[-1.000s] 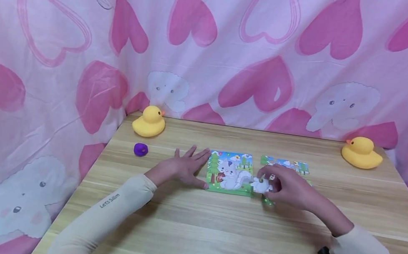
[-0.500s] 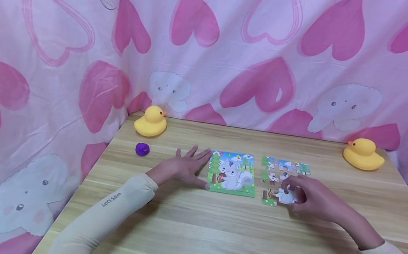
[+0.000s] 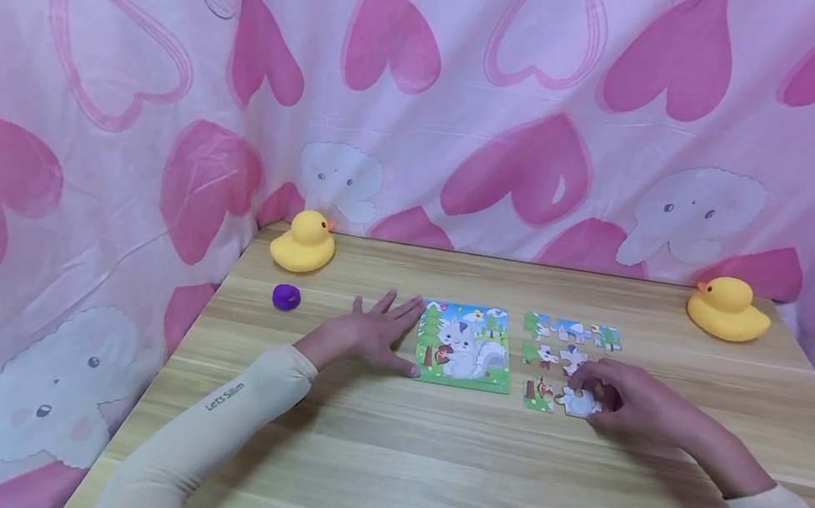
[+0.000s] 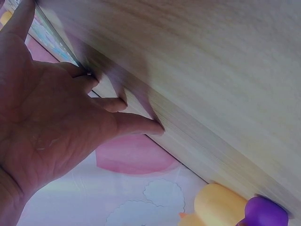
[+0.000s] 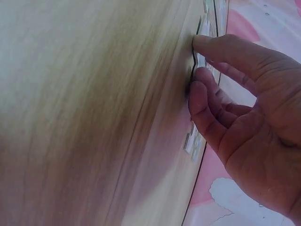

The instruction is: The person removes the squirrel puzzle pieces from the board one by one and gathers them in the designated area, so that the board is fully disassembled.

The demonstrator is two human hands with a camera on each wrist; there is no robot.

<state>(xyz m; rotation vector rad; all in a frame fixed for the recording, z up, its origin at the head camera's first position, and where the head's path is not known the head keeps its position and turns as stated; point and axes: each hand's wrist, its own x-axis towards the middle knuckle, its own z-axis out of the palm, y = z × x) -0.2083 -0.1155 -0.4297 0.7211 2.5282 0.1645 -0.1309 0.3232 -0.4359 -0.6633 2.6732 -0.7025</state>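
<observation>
My left hand [image 3: 379, 335] rests with spread, straight fingers at the left edge of a square squirrel picture board [image 3: 465, 348]; the left wrist view shows its palm [image 4: 51, 117] side-on. On the right, my right hand [image 3: 635, 401] pinches a white and grey puzzle piece [image 3: 577, 402] between thumb and fingers, close over the table. Just left of it lies a puzzle piece with a brown log [image 3: 539, 393]. Behind are other loose puzzle pieces [image 3: 572, 331], laid out in rows. My right fingers partly hide the held piece; the right wrist view shows fingertips [image 5: 198, 92] at its edge.
A yellow rubber duck [image 3: 303, 242] stands at the back left of the wooden table [image 3: 383, 469], another yellow duck [image 3: 728, 309] at the back right. A small purple object [image 3: 286, 297] sits left of my left hand. A pink heart-print curtain [image 3: 388, 160] hangs behind.
My right hand has carried the white and grey puzzle piece from the board's right edge rightward, then down beside the log piece. My left hand stays where it was.
</observation>
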